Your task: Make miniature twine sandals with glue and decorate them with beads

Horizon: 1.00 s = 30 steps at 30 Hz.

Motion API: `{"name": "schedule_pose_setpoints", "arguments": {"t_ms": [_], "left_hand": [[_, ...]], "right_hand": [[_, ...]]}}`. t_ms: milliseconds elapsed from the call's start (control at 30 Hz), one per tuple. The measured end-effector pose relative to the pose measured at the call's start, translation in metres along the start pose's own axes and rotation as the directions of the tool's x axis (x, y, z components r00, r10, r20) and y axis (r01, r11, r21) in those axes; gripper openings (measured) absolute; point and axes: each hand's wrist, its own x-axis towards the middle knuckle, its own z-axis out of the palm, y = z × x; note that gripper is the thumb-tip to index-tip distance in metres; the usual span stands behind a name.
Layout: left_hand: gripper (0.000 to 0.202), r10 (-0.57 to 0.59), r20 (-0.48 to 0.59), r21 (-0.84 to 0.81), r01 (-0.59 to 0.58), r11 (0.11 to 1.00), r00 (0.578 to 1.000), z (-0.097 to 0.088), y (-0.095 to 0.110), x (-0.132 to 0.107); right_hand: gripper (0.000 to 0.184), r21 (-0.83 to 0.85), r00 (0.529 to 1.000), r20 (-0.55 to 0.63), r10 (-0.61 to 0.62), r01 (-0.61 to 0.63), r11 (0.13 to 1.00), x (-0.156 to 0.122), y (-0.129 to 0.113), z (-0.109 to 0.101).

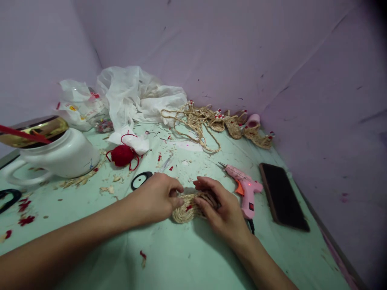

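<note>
A small slipper-shaped piece of coiled straw braid [183, 213] with a red spot on it is low over the green cloth. My right hand [220, 207] curves around its right part, thumb on the near side and fingers on the far side. At the piece's upper left edge is my left hand [159, 197], fingers curled, with thumb and index finger close together. Whatever may be between those two fingertips is too small to tell. Just right of my right hand lies a pink hot glue gun [244, 183], its red light lit and its nozzle pointing up-left.
Right of the glue gun lies a dark phone [284, 197]. Black-handled scissors [140, 180] and a red yarn ball [121, 156] are at left, beyond them a white mug [69, 157]. Straw braid pieces [234, 128] and plastic bags [130, 92] line the wall. Scraps litter the cloth.
</note>
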Motion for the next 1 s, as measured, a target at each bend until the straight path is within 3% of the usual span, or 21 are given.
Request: {"name": "schedule_pose_setpoints", "arguments": {"t_ms": [67,133,200,267,367,467,533,733,867,1000], "left_hand": [[0.014,-0.082,-0.01,-0.124,0.08,0.989,0.997,0.007,0.0,0.002],[0.011,-0.192,-0.028,-0.289,0.176,0.941,0.981,0.007,0.0,0.005],[0.012,-0.297,-0.052,-0.48,0.237,0.845,0.953,0.005,0.0,0.005],[0.015,-0.366,-0.084,-0.661,0.223,0.716,0.927,0.003,-0.001,0.003],[0.017,-0.388,-0.113,-0.833,0.125,0.538,0.915,0.005,-0.003,-0.003],[0.021,-0.352,-0.085,-0.888,0.089,0.451,0.932,0.015,-0.005,-0.007],[0.023,-0.322,-0.084,-0.884,0.079,0.461,0.943,0.021,-0.006,-0.009],[0.026,-0.244,-0.065,-0.846,0.076,0.528,0.968,0.029,0.0,-0.014],[0.023,-0.227,-0.079,-0.757,0.09,0.647,0.971,0.03,0.004,-0.015],[0.02,-0.247,-0.135,-0.729,0.072,0.681,0.96,0.034,0.004,-0.014]], "right_hand": [[0.038,0.075,0.999,-0.022,0.049,-0.047,0.996,0.0,0.0,0.0],[0.036,0.173,0.988,-0.116,0.099,-0.078,0.982,0.002,-0.001,-0.003],[0.032,0.342,0.95,-0.249,0.19,-0.097,0.935,0.005,-0.001,-0.007],[0.032,0.557,0.889,-0.305,0.341,-0.123,0.821,0.008,-0.003,-0.009],[0.038,0.78,0.833,-0.142,0.534,-0.238,0.578,0.009,-0.009,-0.007],[0.038,0.795,0.812,0.148,0.565,-0.437,0.42,0.006,-0.017,0.004],[0.034,0.765,0.807,0.234,0.542,-0.497,0.409,0.004,-0.018,0.011],[0.028,0.751,0.821,0.169,0.545,-0.465,0.469,0.001,-0.016,0.014],[0.024,0.734,0.859,0.206,0.469,-0.453,0.506,0.001,-0.021,0.01],[0.028,0.756,0.85,0.214,0.481,-0.456,0.469,0.0,-0.021,0.011]]}}
